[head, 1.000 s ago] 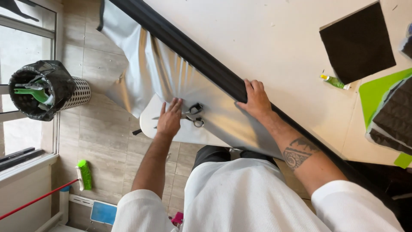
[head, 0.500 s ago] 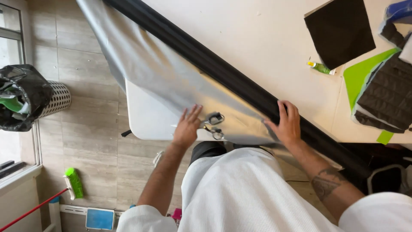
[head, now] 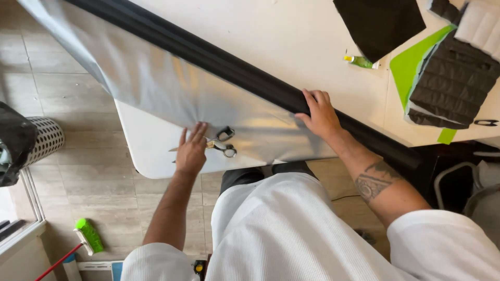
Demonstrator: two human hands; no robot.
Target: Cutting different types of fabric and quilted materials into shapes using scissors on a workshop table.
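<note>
A long black roll [head: 229, 70] lies diagonally across the white table [head: 291, 36], with a shiny grey sheet [head: 161, 88] unrolled from it over the near edge. My left hand [head: 191, 151] lies flat, fingers spread, on the sheet's lower edge, right beside a pair of black-handled scissors [head: 221, 143] that rest on the sheet. My right hand [head: 320, 113] presses on the black roll and the sheet beside it, fingers curled over the roll. Neither hand holds the scissors.
A black square sheet [head: 380, 21], a small green-tipped bottle [head: 359, 61], green sheets [head: 411, 67] and dark quilted pads [head: 453, 78] lie at the table's far right. A perforated white bin with a black bag [head: 31, 140] and a green-headed broom [head: 86, 237] stand on the tiled floor.
The view has shifted, so the roll and sheet sit further left and up. My right hand has moved along the roll, and my left hand stays by the scissors on the sheet.
</note>
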